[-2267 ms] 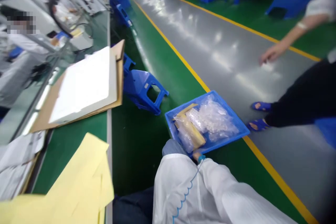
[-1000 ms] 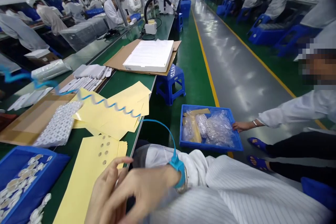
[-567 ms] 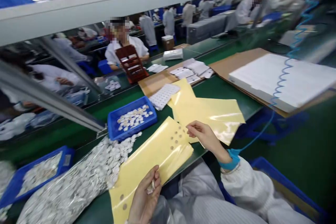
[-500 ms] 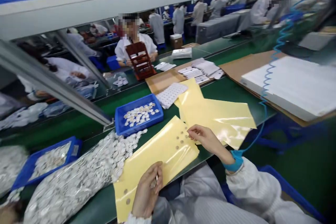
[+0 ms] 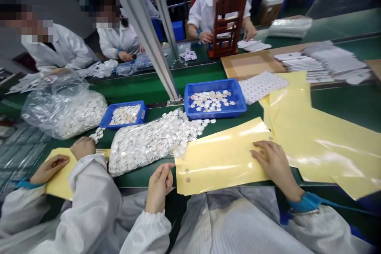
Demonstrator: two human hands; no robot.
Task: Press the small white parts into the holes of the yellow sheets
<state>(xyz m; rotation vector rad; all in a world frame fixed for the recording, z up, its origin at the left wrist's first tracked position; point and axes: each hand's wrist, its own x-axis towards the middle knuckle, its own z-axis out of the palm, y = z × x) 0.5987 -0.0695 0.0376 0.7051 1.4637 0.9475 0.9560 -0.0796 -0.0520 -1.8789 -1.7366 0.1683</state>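
Note:
A long yellow sheet [image 5: 220,158] with a few punched holes lies on the green bench in front of me. My right hand [image 5: 272,162] rests flat on its right end, fingers spread near the holes, with a blue wrist strap [image 5: 303,202] at the cuff. My left hand [image 5: 159,186] hovers at the sheet's left edge with fingers curled into a pinch; what it pinches is hidden. A clear bag of small white round pieces [image 5: 143,143] lies just left of the sheet, its pieces spilling toward a blue tray [image 5: 216,113].
More yellow sheets [image 5: 327,143] overlap on the right. A smaller blue tray [image 5: 143,111] and a big clear bag [image 5: 64,107] sit left. A co-worker's hands [image 5: 49,168] rest on another yellow sheet. A metal post [image 5: 149,35] rises mid-bench; people sit opposite.
My view has swung left and down onto the bench. My right hand now lies flat on the sheet's right end. My left hand has come off the sheet to its left edge.

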